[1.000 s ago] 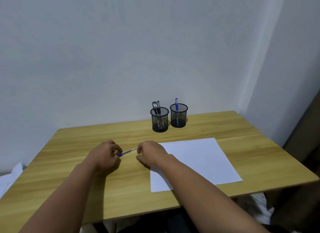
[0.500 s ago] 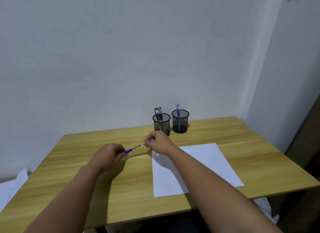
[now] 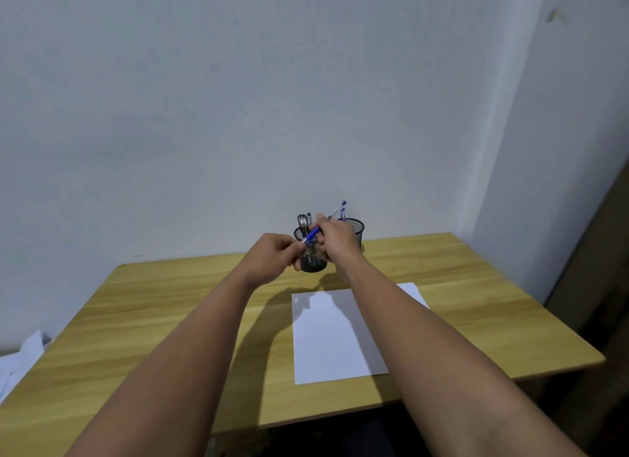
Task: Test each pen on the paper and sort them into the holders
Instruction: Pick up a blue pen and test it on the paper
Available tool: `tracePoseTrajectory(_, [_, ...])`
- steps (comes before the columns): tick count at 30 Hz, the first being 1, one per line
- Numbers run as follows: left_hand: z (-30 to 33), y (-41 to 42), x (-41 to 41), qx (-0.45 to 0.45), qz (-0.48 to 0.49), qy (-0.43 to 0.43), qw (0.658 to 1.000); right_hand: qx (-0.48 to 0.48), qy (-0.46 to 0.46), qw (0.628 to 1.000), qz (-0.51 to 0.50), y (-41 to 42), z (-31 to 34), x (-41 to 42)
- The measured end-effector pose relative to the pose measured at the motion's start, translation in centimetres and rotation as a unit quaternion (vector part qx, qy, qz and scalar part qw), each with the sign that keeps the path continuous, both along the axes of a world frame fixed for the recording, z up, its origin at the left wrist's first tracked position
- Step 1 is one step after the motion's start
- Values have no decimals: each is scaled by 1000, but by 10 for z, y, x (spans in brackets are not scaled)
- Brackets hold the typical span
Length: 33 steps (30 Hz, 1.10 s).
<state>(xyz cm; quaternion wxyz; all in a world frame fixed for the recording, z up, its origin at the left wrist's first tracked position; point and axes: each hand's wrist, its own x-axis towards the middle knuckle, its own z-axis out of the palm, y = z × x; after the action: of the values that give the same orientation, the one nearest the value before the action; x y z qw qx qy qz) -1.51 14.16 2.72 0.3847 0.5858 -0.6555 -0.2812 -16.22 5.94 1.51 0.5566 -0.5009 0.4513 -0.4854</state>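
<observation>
Above far table (image 3: 476,286): pen (image 3: 315,233) held raised before holders (image 3: 355,227) (tilted, tip low-left)
Right hand (image 3: 335,237): closed round barrel
Left hand (image 3: 275,257): fingers pinched at tip end
Paper (image 3: 326,337): flat, near-right

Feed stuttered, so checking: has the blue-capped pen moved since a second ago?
Yes. The blue-capped pen has risen off the wooden table and gone back toward the black mesh holders, held by both the left hand and right hand.
</observation>
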Motion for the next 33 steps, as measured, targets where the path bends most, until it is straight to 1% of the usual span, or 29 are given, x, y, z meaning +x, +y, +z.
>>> tracePoseTrajectory(3, [10,-6,-13,52,-34,95,994,3,43,998,-49,1,10,3])
tracePoseTrajectory(4, [11,-8,-15,71,-48,114,990,9,41,997,-66,-1,12,4])
tracePoseTrajectory(5, [9,-10,-13,96,-65,119,986,26,13,994,-103,-8,14,0])
tracePoseTrajectory(6, [5,-10,-8,127,-80,103,983,55,-43,985,-155,-19,16,-12])
tracePoseTrajectory(7, [-5,-9,2,154,-81,68,982,80,-94,972,-202,-31,18,-29])
tracePoseTrajectory(8, [-19,-6,16,163,-61,13,985,88,-109,961,-238,-43,20,-49])
tracePoseTrajectory(10, [-49,1,53,127,35,-125,983,64,-61,960,-266,-59,22,-87])
tracePoseTrajectory(12, [-75,8,81,88,152,-252,952,22,10,969,-247,-56,18,-105])
tracePoseTrajectory(13, [-86,10,87,63,193,-305,931,-1,53,969,-240,-52,12,-109])
tracePoseTrajectory(14, [-97,9,89,43,214,-352,910,-16,87,969,-230,-50,1,-111])
tracePoseTrajectory(15, [-106,6,89,33,218,-393,893,-22,100,970,-219,-49,-12,-113])
tracePoseTrajectory(16, [-113,3,87,31,210,-425,880,-18,93,974,-206,-47,-25,-116])
tracePoseTrajectory(18, [-122,-4,83,30,199,-460,865,3,71,981,-180,-43,-51,-124])
tracePoseTrajectory(20, [-126,-8,79,0,209,-470,858,17,58,986,-156,-36,-70,-128])
tracePoseTrajectory(22, [-127,-9,70,-76,216,-454,861,8,32,988,-149,-31,-85,-129])
tracePoseTrajectory(24, [-128,-9,54,-153,178,-410,881,-16,10,989,-147,-29,-96,-128])
tracePoseTrajectory(25, [-128,-10,46,-172,140,-384,896,-24,20,989,-142,-29,-99,-127])
tracePoseTrajectory(27, [-130,-10,31,-161,62,-340,925,-37,30,992,-116,-30,-102,-124])
tracePoseTrajectory(29, [-138,-11,24,-132,16,-322,937,-48,14,996,-78,-34,-109,-122])
tracePoseTrajectory(31, [-147,-10,21,-110,1,-319,941,-50,16,997,-62,-39,-118,-120])
tracePoseTrajectory(33, [-153,-8,19,-86,7,-318,944,-42,29,997,-59,-42,-128,-121])
